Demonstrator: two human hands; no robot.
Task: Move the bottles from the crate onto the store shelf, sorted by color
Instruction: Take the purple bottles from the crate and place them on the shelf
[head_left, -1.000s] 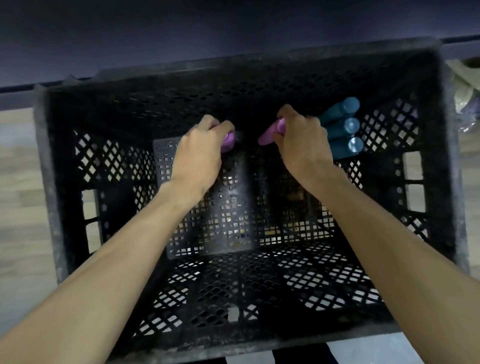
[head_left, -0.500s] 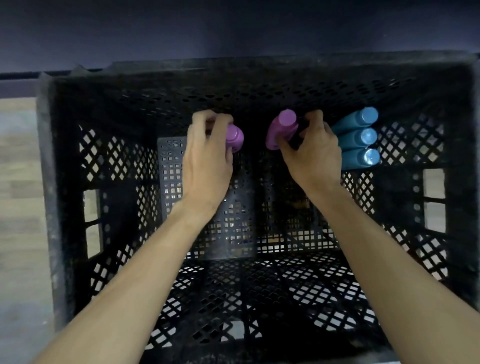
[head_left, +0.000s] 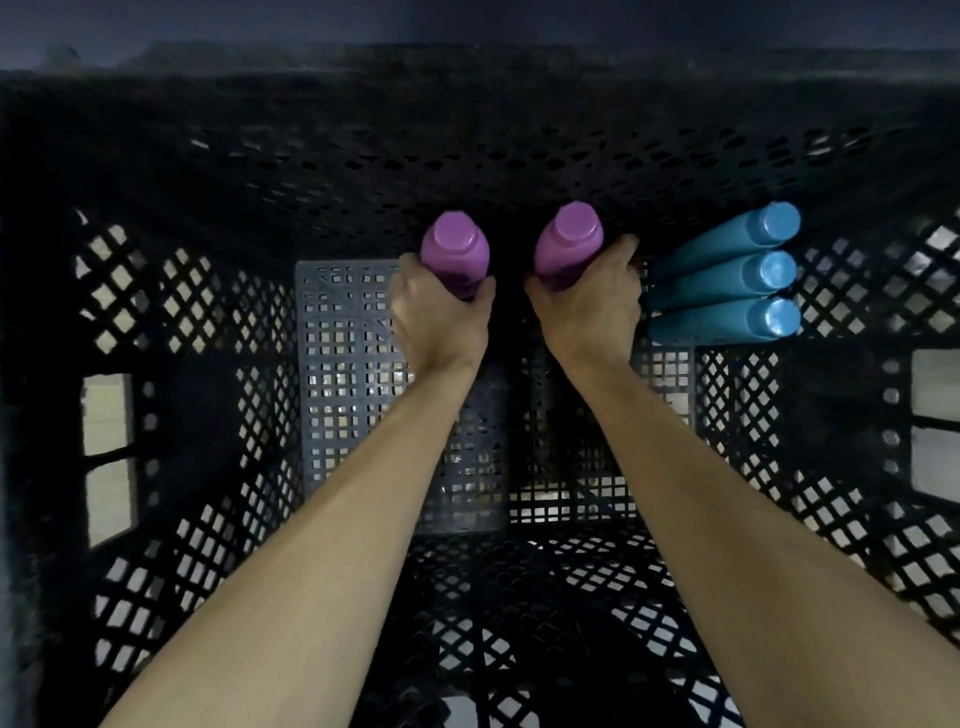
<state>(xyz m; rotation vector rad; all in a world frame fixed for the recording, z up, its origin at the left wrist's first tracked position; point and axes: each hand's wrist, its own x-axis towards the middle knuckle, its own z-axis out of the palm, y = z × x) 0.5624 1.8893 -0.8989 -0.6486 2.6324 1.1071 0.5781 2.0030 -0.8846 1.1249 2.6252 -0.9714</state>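
Inside the black perforated plastic crate (head_left: 156, 291), the left hand (head_left: 441, 317) grips one purple plastic bottle (head_left: 455, 254) and the right hand (head_left: 592, 306) another (head_left: 569, 244); no label is readable.

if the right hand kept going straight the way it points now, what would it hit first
Probably the crate's far wall. The right hand, gripping a purple bottle, points away from the camera toward that perforated wall. The three blue bottles lie to its right, off that line. Depth is unclear.
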